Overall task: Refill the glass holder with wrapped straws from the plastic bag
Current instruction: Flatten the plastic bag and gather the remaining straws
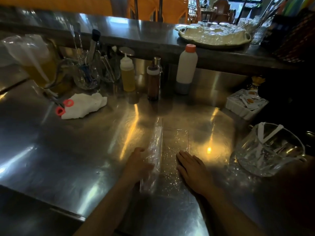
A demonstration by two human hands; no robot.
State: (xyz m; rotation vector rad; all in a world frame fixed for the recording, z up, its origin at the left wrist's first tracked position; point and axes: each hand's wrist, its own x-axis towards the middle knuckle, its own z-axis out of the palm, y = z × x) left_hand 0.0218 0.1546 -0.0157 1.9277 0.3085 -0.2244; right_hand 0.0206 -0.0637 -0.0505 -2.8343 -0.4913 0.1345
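Observation:
A clear plastic bag (172,147) lies flat on the steel counter (85,150), running away from me, with its left edge folded or rolled up. My left hand (139,163) grips that raised left edge of the bag. My right hand (192,165) rests flat, palm down, fingers together, on the bag's right side. A cut-glass holder (269,150) stands at the right, holding a few white wrapped straws (263,133) that lean against its rim. I cannot tell whether straws are inside the bag.
Scissors with pink handles (64,106) lie on a white cloth (85,106) at the left. Squeeze bottles (127,72) and a white bottle with an orange cap (186,67) stand behind. A white tray of sachets (245,104) sits at the right, a tray of glasses (214,34) on the upper shelf.

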